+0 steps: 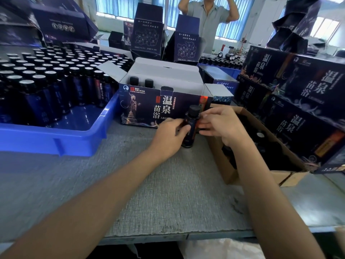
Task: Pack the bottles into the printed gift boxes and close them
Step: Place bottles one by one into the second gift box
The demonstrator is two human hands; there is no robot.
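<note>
With both forearms reaching out over the grey textured table, the left hand wraps the body of a small dark glass bottle with a black screw cap from the left, fingers curled round it. The right hand closes on its shoulder from the right, fingertips clamped just under the cap. The bottle leans slightly, and I can't tell if its base is on the table or just off it. It sits in front of the printed dark-blue gift box, not yet inside. Just right of it is an open brown cardboard carton holding more dark bottles. The gift box has its flaps up, with two capped bottles at its left rear and the rest of the inside hidden by the front wall. My read on the risks: the glass body looks slick, so a loose two-hand regrip could drop it. A tilted entry could catch the front flap or knock the bottles already loaded. The box looks light, so a push on its wall might slide it. To the left, a blue plastic tray is packed with bottles. To the right are stacked closed gift boxes. A second person stands at the far side.
</note>
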